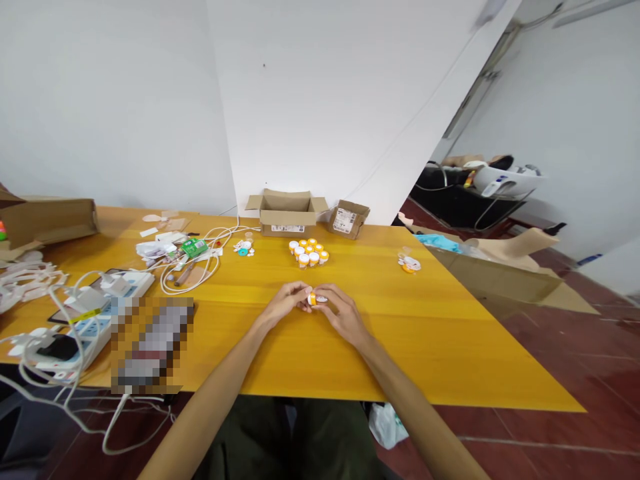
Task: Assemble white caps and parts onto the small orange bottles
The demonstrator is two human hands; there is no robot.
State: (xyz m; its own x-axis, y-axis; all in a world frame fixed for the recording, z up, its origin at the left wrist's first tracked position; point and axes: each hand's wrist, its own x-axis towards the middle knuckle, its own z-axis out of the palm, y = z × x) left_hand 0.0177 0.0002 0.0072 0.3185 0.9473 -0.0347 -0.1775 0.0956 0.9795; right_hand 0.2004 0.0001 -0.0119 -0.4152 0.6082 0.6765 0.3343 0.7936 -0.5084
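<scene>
Over the middle of the table I hold a small bottle (317, 299) with an orange band, lying on its side between my hands. My left hand (287, 300) has its fingers closed round the white-and-orange end. The fingers of my right hand (346, 313) close on the other, pale end. Fingers cover part of the bottle, so its contents cannot be made out. Farther back, a tight cluster of similar small containers (309, 253) with white and orange tops stands on the table.
Behind the cluster are an opened cardboard box (287, 217) and a smaller carton (349, 220). Small white and teal parts (243, 249) lie left, white and orange pieces (409, 265) right. Cables, a power strip (100, 327) and a blurred phone-like device (156, 343) occupy the left side.
</scene>
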